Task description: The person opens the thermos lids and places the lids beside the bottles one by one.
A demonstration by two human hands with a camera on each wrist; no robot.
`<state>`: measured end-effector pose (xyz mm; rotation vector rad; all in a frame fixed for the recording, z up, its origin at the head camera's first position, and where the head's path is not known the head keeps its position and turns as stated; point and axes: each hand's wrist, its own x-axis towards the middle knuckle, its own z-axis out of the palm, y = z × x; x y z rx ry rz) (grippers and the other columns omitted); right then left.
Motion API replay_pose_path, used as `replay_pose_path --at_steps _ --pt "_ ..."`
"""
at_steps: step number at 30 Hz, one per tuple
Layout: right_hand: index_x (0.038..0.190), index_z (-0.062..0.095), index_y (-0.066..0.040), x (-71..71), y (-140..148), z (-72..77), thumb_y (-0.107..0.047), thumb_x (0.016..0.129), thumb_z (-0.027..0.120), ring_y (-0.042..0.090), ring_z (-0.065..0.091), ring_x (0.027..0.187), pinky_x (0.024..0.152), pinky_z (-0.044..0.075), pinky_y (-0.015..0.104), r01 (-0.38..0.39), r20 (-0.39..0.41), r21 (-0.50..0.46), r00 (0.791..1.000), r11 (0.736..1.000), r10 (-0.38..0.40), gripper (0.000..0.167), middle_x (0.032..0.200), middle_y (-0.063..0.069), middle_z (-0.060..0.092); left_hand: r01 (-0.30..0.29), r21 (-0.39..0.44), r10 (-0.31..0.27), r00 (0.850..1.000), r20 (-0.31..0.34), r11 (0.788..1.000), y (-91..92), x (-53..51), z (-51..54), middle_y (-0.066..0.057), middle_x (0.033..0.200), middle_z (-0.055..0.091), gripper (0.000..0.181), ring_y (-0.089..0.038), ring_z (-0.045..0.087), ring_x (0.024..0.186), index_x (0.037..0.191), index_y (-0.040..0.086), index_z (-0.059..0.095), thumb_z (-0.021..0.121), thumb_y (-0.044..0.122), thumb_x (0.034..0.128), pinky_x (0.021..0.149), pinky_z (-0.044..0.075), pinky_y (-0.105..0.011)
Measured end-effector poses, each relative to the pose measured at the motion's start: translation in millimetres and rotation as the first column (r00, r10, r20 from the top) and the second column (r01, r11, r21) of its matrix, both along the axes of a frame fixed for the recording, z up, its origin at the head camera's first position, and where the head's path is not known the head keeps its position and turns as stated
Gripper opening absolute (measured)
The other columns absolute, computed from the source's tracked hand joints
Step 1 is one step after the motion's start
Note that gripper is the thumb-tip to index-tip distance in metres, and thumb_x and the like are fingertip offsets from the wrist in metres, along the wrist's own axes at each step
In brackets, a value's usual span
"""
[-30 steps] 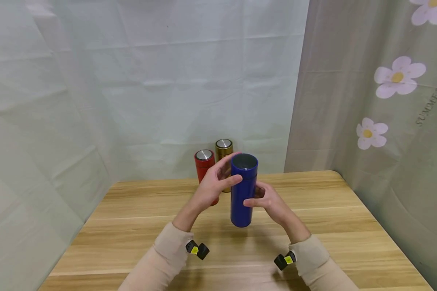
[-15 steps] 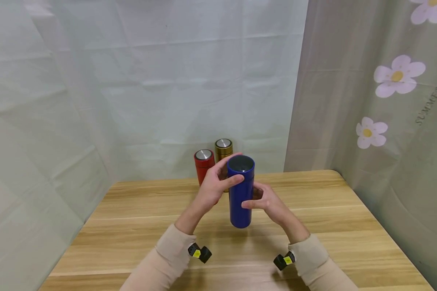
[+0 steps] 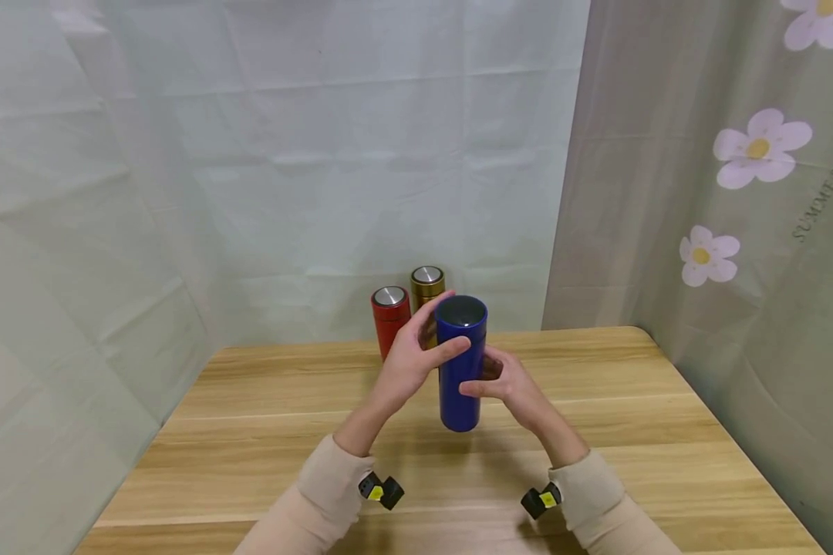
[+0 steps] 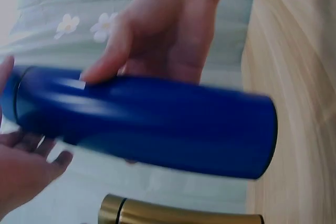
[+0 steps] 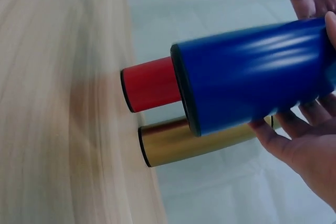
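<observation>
A blue thermos bottle [image 3: 460, 378] with a dark round top is held upright, slightly tilted, above the wooden table. My left hand [image 3: 404, 362] grips it around the lid, thumb on the near side and fingers behind. Lower down, my right hand [image 3: 517, 388] holds the body from the right, thumb across the front. The left wrist view shows the right hand's thumb [image 4: 107, 61] pressed to the blue wall. Behind stand a red thermos [image 3: 390, 316], partly covered by my left hand, and a gold thermos [image 3: 427, 285], mostly hidden.
The wooden table [image 3: 271, 462] has its back edge close to a pale hanging cloth [image 3: 347, 154]. On the right hangs a greyish curtain [image 3: 625, 193] with printed flowers. A small black camera is strapped to each wrist.
The blue thermos has shifted slightly left. My left hand has turned a little at the lid, its thumb reaching farther right across the front. My right hand keeps its hold.
</observation>
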<state>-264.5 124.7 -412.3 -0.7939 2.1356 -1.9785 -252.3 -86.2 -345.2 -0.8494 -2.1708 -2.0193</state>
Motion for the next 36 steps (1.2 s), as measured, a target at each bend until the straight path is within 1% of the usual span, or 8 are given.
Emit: replay_pose_path --at_steps 3,7,13,20,24,28,30,36 --pt "0.150 0.053 -0.008 0.1 4 0.8 -0.025 0.089 0.079 0.034 0.065 0.121 0.103 0.052 0.052 -0.024 0.006 -0.001 1.000 1.000 0.024 0.068 0.136 0.016 0.066 0.111 -0.004 -0.111 0.994 0.022 0.994 -7.4 -3.6 2.0 -0.002 0.154 0.054 0.077 -0.024 0.050 0.143 0.161 0.026 0.040 0.075 0.046 0.0954 0.112 0.044 -0.056" --pt "0.149 0.054 -0.007 0.2 6 1.6 -0.027 0.089 0.079 0.034 0.066 0.118 0.100 0.054 0.050 -0.063 -0.001 0.007 0.998 0.998 0.063 0.068 0.135 0.015 0.067 0.197 -0.002 -0.197 0.980 0.038 0.980 -13.6 -8.2 2.9 -0.005 0.152 0.056 0.071 -0.026 0.054 0.139 0.159 0.024 0.043 0.073 0.042 0.0975 0.111 0.045 -0.057" --pt "0.148 0.054 -0.006 0.9 5 2.9 -0.026 0.089 0.079 0.033 0.067 0.118 0.100 0.054 0.048 -0.070 -0.002 0.016 0.998 0.997 0.070 0.067 0.135 0.015 0.067 0.197 0.006 -0.198 0.979 0.054 0.980 -14.5 -9.0 3.1 -0.006 0.147 0.060 0.067 -0.027 0.059 0.133 0.157 0.022 0.047 0.074 0.038 0.0975 0.105 0.050 -0.056" --pt "0.149 0.053 -0.007 1.5 3 4.4 -0.025 0.090 0.079 0.033 0.066 0.119 0.101 0.053 0.052 -0.029 0.001 0.021 1.000 0.999 0.029 0.068 0.134 0.016 0.067 0.068 0.039 -0.068 0.997 0.019 0.997 -6.0 -4.2 1.8 -0.007 0.142 0.063 0.066 -0.027 0.061 0.131 0.153 0.021 0.052 0.079 0.036 0.0942 0.109 0.048 -0.053" --pt "0.149 0.054 -0.008 0.8 1 2.8 -0.023 0.089 0.080 0.033 0.067 0.118 0.101 0.053 0.052 0.002 -0.002 0.011 1.000 1.000 -0.002 0.067 0.133 0.016 0.068 0.007 0.069 -0.007 1.000 0.004 0.998 -0.1 -2.5 -0.2 -0.006 0.140 0.065 0.067 -0.025 0.060 0.132 0.151 0.021 0.054 0.081 0.038 0.0920 0.112 0.044 -0.053" --pt "0.149 0.055 -0.009 0.4 -1 1.8 -0.023 0.089 0.080 0.034 0.066 0.119 0.102 0.053 0.053 0.014 -0.004 -0.005 1.000 1.000 -0.014 0.067 0.134 0.016 0.067 -0.019 0.063 0.020 1.000 -0.020 0.998 2.0 -3.3 -1.8 -0.005 0.139 0.065 0.068 -0.023 0.059 0.132 0.149 0.023 0.054 0.081 0.043 0.0907 0.111 0.045 -0.053" --pt "0.150 0.054 -0.009 0.4 0 1.7 -0.023 0.089 0.080 0.034 0.066 0.120 0.103 0.052 0.053 0.014 -0.004 -0.008 1.000 1.000 -0.014 0.068 0.135 0.016 0.067 -0.003 0.048 0.004 1.000 -0.026 0.999 0.4 -4.9 -2.1 -0.004 0.140 0.064 0.072 -0.023 0.058 0.133 0.151 0.024 0.052 0.082 0.046 0.0896 0.111 0.045 -0.054" --pt "0.149 0.054 -0.008 0.4 3 2.2 -0.024 0.088 0.079 0.033 0.065 0.119 0.102 0.052 0.050 0.007 -0.002 -0.015 1.000 1.000 -0.007 0.068 0.134 0.016 0.067 0.163 0.004 -0.163 0.987 0.002 0.987 -8.7 -12.4 -1.2 -0.005 0.151 0.056 0.079 -0.026 0.052 0.140 0.159 0.027 0.041 0.076 0.051 0.0926 0.111 0.045 -0.057"
